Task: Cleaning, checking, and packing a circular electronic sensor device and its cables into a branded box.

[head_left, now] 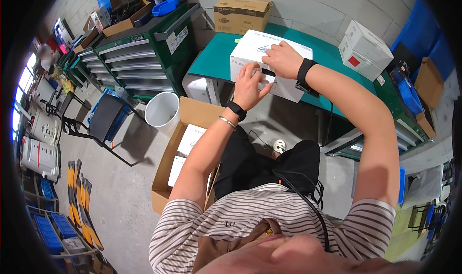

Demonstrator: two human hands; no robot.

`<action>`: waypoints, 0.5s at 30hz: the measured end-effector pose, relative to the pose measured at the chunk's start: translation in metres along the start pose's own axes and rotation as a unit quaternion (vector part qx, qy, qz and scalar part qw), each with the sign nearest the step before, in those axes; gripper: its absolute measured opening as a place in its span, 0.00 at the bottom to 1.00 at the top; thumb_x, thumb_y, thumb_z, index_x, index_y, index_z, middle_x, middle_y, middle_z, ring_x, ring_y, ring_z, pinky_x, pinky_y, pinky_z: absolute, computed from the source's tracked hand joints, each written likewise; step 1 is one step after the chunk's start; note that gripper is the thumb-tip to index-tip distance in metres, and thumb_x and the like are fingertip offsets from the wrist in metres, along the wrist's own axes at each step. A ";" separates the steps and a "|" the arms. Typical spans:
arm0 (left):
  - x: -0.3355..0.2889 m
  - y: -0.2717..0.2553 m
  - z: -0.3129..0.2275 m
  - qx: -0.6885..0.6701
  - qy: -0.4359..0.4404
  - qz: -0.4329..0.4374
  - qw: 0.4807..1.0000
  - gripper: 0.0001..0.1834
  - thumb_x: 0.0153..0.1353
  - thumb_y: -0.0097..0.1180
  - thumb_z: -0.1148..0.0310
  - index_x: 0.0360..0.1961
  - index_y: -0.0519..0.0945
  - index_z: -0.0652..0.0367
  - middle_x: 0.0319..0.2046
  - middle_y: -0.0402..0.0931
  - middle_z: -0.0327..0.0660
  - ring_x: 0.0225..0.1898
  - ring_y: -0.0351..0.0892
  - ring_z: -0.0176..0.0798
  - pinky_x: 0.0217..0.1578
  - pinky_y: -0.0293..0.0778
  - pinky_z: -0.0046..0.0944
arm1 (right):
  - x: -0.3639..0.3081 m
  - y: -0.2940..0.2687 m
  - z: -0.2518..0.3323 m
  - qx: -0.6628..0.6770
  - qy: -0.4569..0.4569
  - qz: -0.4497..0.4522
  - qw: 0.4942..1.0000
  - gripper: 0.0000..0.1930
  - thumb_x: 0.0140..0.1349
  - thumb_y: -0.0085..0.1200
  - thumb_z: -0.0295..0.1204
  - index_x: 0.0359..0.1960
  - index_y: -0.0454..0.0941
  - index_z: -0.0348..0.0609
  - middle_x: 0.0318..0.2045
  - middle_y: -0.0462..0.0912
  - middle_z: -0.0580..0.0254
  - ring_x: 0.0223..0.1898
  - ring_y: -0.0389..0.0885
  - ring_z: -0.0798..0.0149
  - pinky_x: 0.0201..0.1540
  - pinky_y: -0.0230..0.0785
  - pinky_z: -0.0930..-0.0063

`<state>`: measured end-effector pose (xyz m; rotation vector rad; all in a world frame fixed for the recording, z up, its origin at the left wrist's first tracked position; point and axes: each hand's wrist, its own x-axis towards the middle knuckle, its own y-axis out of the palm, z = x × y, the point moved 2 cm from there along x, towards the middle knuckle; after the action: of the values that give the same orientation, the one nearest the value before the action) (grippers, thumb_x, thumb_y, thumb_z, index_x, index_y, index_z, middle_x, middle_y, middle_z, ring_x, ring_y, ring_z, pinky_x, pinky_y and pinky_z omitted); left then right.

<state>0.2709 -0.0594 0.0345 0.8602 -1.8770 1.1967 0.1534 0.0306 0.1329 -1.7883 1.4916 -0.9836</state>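
Observation:
A white carton with a blue line logo stands at the front edge of the green table. My left hand is at the carton's near face, fingers bent against it beside a black handle strip. Over the top near edge lies my right hand, its fingers curled down onto the carton. What its fingertips pinch, if anything, is hidden. Both wrists wear black bands. Beside my left leg, an open brown cardboard box holds more white cartons.
A brown carton and a second white carton stand farther back on the table. To the left are a white bin, a black chair and a green drawer cabinet. A dark cable hangs across my lap.

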 end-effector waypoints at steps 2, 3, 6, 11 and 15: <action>0.000 0.001 -0.002 0.001 0.004 0.005 1.000 0.15 0.48 0.67 0.63 0.25 0.72 0.59 0.48 0.68 0.48 0.51 0.67 0.54 0.51 0.67 0.47 | 0.001 -0.002 -0.001 -0.006 -0.003 0.004 1.000 0.07 0.49 0.57 0.27 0.31 0.76 0.48 0.31 0.77 0.66 0.39 0.76 0.62 0.42 0.64 0.66; 0.000 0.000 -0.001 0.002 0.003 0.005 1.000 0.15 0.48 0.67 0.63 0.25 0.72 0.59 0.48 0.68 0.48 0.51 0.67 0.54 0.51 0.67 0.47 | 0.001 -0.003 -0.001 -0.004 -0.005 0.001 1.000 0.07 0.48 0.57 0.26 0.30 0.76 0.48 0.31 0.77 0.65 0.38 0.76 0.61 0.42 0.64 0.66; 0.000 0.001 0.002 -0.008 0.004 0.011 1.000 0.16 0.48 0.66 0.62 0.25 0.72 0.60 0.49 0.68 0.48 0.52 0.67 0.54 0.52 0.67 0.47 | 0.004 -0.006 -0.008 -0.001 -0.010 -0.017 1.000 0.07 0.47 0.57 0.27 0.30 0.76 0.48 0.31 0.76 0.64 0.38 0.76 0.60 0.42 0.64 0.65; 0.002 0.000 0.002 -0.005 0.009 0.014 1.000 0.17 0.49 0.66 0.61 0.25 0.70 0.60 0.49 0.67 0.48 0.52 0.66 0.55 0.52 0.67 0.47 | 0.006 -0.050 -0.077 -0.016 0.042 -0.098 0.994 0.06 0.51 0.51 0.23 0.30 0.75 0.48 0.32 0.73 0.60 0.34 0.76 0.55 0.41 0.65 0.64; 0.003 0.007 0.002 -0.008 0.009 0.002 1.000 0.17 0.49 0.66 0.62 0.25 0.70 0.59 0.49 0.67 0.48 0.52 0.66 0.55 0.52 0.67 0.47 | -0.005 -0.036 -0.093 -0.113 -0.005 0.015 0.993 0.08 0.53 0.52 0.22 0.32 0.78 0.52 0.35 0.73 0.60 0.27 0.81 0.57 0.30 0.73 0.64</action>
<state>0.2629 -0.0596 0.0334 0.8350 -1.8711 1.1863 0.0938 0.0432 0.2125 -1.9165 1.6737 -0.8156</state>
